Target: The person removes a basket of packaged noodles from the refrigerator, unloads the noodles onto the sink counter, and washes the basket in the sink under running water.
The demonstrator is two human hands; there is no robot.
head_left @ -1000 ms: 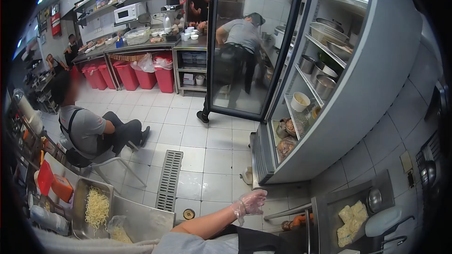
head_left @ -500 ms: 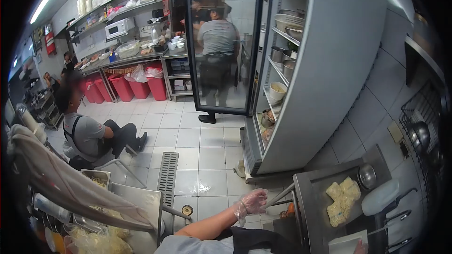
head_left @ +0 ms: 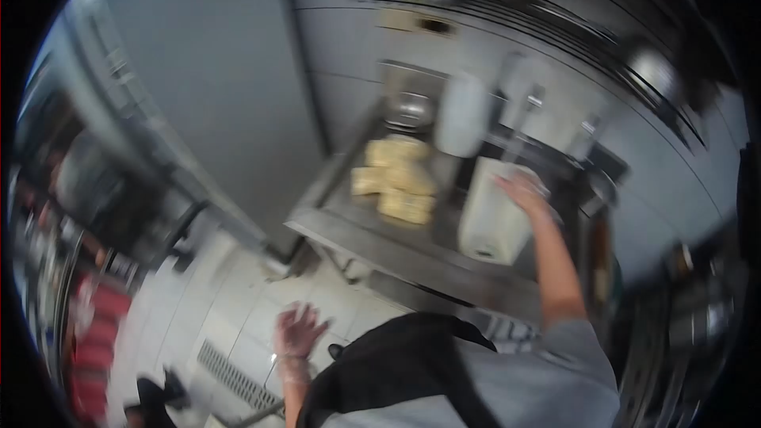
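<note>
My right hand, in a clear glove, lies on the upper rim of a white rectangular container in the sink area; blur hides how its fingers grip. My left hand, also gloved, hangs over the floor with its fingers apart and nothing in it. Several yellowish bagged bundles rest on the metal counter left of the container. Behind them are a metal bowl and a whitish translucent container.
A tall grey fridge side rises at the left. Above the sink a wire rack holds metal bowls. Red bins and a floor drain are at the lower left. Part of a seated person's dark legs shows there.
The view has swung right to the sink and counter. My right hand, barely visible before at the white container's edge, now shows fully on its rim. My left hand is still raised and empty.
</note>
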